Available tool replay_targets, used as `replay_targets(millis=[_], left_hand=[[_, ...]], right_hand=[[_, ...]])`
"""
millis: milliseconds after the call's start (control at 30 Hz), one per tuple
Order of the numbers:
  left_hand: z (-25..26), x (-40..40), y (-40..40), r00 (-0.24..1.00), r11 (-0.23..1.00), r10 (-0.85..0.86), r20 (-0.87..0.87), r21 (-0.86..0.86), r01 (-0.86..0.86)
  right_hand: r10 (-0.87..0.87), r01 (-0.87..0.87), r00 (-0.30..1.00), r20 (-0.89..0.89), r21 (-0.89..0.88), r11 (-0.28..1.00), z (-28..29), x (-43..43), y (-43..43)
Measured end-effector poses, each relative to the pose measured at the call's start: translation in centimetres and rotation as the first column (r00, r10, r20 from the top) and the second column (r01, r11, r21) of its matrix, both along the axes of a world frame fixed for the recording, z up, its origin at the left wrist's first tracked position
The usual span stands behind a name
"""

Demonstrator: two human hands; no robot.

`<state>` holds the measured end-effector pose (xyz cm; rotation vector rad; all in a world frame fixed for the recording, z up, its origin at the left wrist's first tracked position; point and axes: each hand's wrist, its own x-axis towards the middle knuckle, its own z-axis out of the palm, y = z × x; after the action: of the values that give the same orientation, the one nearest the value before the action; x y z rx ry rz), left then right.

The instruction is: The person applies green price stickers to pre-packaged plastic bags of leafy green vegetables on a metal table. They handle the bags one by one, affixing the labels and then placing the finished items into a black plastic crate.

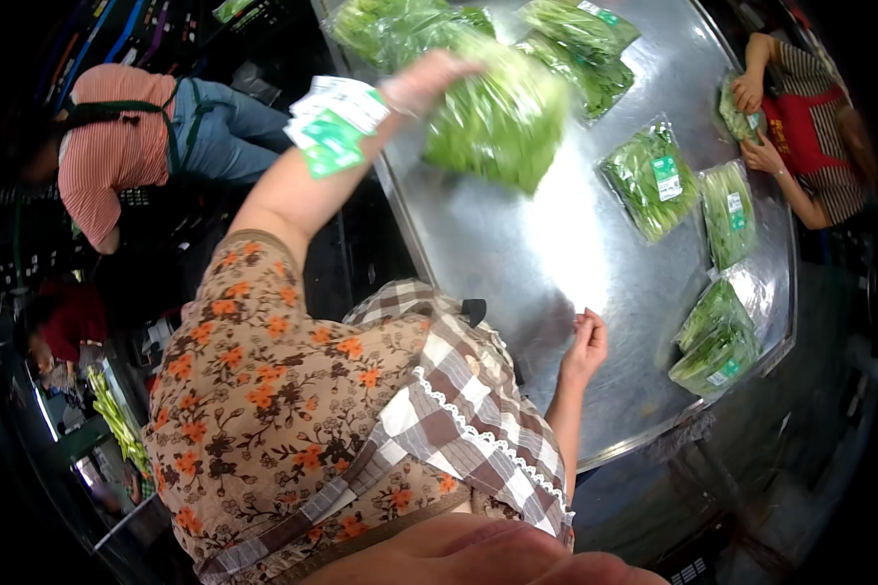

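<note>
My left hand [428, 80], blurred, grips a clear plastic bag of leafy greens [501, 121] above the metal table. Several white-and-green labels [333, 124] lie on that forearm near the wrist. Low over the near part of the table, my right hand [587, 344] has loosely curled fingers, and nothing shows in it. More bagged greens [380, 29] lie beyond my left hand, with others [582, 51] beside them. Along the far side are a labelled bag of greens [647, 183], a bag of long-stemmed greens [729, 216] and overlapping bags [717, 340].
The metal table [475, 248] has a raised edge. Across it, a co-worker's hands [750, 117] handle another bag of greens [737, 110]. At the left, a person in a striped shirt [117, 139] bends near dark crates. Loose stalks [113, 409] lie farther back.
</note>
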<state>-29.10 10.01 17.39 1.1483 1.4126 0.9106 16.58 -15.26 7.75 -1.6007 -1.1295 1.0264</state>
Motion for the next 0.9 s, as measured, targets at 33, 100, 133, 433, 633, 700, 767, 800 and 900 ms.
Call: replay_targets(millis=[33,100,133,433,633,700,767,800,900], left_hand=[[0.7,-2.5,1.1,0.990,0.985,0.139,0.035,0.098,-0.142],[2.6,-7.3,3.2,0.851,0.890,0.431,0.301,0.016,-0.456],[2.7,-8.9,4.1,0.852,0.870,0.470,0.232,0.043,-0.492],[1.7,-6.7,4.6,0.068,0.537,0.810,-0.583,0.690,-0.485],[-2.5,14.5,4.0,0.941,0.890,0.137,-0.309,0.456,0.020],[-6.3,22.0,4.1,0.978,0.989,-0.029,-0.208,0.136,0.058],[-7.6,28.1,4.9,0.997,0.997,0.018,-0.070,-0.077,-0.023],[-7.6,30.2,5.8,1.000,0.992,-0.006,-0.017,-0.124,0.004],[-7.5,34.0,8.6,0.990,0.976,-0.041,0.134,-0.208,0.068]], right_hand=[[0.001,-0.001,1.000,-0.005,-0.008,1.000,-0.6,-0.1,-0.1],[0.017,-0.018,0.999,-0.028,-0.027,0.999,-1.8,-0.6,0.1],[0.025,-0.023,0.998,0.063,-0.030,0.999,-3.3,0.4,-0.2],[-0.064,-0.162,0.669,0.740,0.230,0.960,-3.0,1.9,0.4],[-0.082,-0.168,0.593,0.801,0.223,0.960,-3.4,2.4,1.1],[-0.085,-0.165,0.580,0.810,0.219,0.962,-3.2,3.0,0.9],[-0.088,-0.166,0.587,0.805,0.227,0.960,-3.8,4.0,1.4],[-0.096,-0.152,0.583,0.807,0.225,0.962,-4.5,4.5,2.0],[-0.111,-0.116,0.577,0.809,0.215,0.970,-6.2,4.8,4.2]])
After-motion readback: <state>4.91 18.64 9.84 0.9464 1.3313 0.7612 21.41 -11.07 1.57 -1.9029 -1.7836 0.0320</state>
